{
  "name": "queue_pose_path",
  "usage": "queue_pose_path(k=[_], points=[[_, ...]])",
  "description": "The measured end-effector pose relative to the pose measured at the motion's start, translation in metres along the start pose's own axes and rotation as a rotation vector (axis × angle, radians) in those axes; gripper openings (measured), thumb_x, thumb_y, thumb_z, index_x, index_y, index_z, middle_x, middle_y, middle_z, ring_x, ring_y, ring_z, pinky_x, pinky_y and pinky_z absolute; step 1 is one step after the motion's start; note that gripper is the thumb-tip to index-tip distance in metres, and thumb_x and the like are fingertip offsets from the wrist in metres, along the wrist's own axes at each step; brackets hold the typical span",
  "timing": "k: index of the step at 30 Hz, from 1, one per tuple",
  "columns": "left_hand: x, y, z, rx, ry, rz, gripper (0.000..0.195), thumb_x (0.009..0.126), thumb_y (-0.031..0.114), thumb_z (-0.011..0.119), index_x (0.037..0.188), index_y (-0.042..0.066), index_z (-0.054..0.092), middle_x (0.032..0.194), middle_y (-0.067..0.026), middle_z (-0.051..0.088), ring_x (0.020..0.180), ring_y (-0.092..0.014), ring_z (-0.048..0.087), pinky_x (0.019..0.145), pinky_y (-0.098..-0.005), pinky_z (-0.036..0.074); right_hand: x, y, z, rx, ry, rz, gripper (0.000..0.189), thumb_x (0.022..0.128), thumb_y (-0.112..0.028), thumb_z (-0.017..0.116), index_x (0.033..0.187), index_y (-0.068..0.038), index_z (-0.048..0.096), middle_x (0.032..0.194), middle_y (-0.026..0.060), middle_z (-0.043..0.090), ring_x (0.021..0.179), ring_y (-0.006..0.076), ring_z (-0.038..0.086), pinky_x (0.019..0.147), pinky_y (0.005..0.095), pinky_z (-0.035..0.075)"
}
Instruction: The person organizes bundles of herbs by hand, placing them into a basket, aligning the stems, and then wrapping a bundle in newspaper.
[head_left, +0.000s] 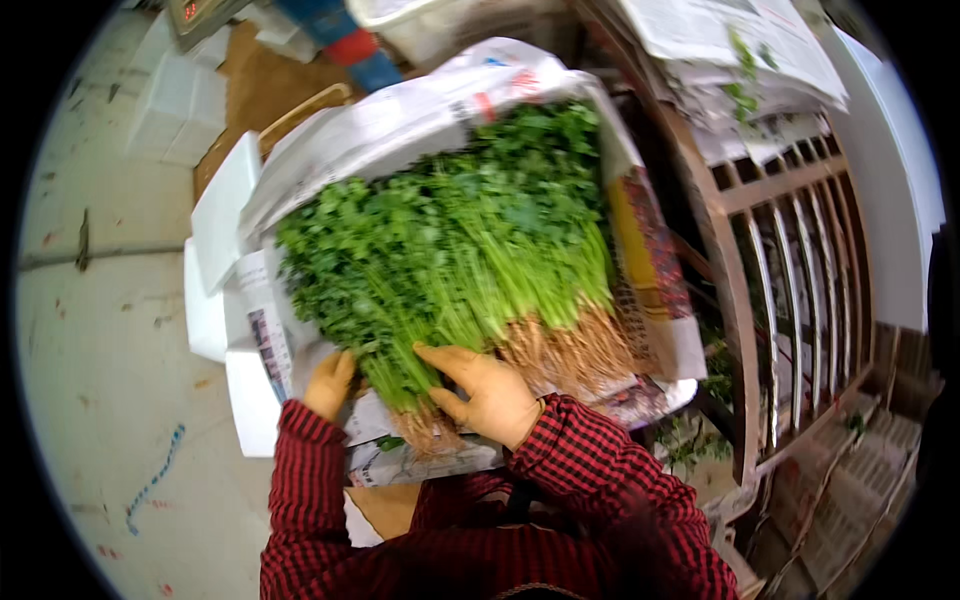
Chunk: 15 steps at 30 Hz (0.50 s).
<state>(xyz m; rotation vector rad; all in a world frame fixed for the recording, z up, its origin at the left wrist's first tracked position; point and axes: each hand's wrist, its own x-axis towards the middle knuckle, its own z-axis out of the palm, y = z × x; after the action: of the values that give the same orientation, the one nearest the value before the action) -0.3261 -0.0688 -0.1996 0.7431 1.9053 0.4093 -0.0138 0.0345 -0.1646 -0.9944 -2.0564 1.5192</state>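
Rooted leafy greens that look like Chinese celery (457, 232) lie side by side in a newspaper-lined white foam box (251, 401). Their leaves point away from me and the brown roots (566, 349) towards me. My left hand (328, 384), in a tan glove, is at the left side of the nearest bunch (397, 375); its fingertips are partly hidden by the greens. On that bunch's right side is my right hand (491, 394), also gloved, thumb and forefinger spread and touching the stalks. The bunch's roots hang over the newspaper (420, 466) at the near edge.
A brown slatted metal rack (739, 300) stands to the right, with newspaper (739, 41) and loose sprigs on its top. White foam pieces (180, 105) and a device with a red digital display (195, 15) are at the upper left. Pale floor (127, 337) extends along the left.
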Motion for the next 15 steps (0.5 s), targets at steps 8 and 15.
queue_pose_path(k=[8,15], points=[[0.044,-0.028,-0.025,0.74,0.264,0.504,0.045,0.1,0.004,0.061,0.144,-0.004,0.054,0.136,-0.0232,0.064,0.124,-0.036,0.061,0.111,-0.0436,0.046,-0.082,0.008,-0.059,0.108,0.403,0.062,0.053,0.098,-0.02,0.064,0.15,-0.015,0.054,0.119,0.0151,0.071,0.107,0.0353,0.069,0.092,0.0448,0.056],[0.129,0.009,-0.017,0.65,0.161,0.256,0.045,0.105,0.001,0.049,0.15,0.001,0.051,0.144,-0.0184,0.061,0.126,-0.024,0.06,0.108,-0.0343,0.046,-0.183,0.016,-0.05,0.115,0.819,0.108,0.048,0.099,-0.017,0.061,0.146,-0.012,0.056,0.116,0.0143,0.073,0.104,0.0359,0.069,0.087,0.0452,0.057]])
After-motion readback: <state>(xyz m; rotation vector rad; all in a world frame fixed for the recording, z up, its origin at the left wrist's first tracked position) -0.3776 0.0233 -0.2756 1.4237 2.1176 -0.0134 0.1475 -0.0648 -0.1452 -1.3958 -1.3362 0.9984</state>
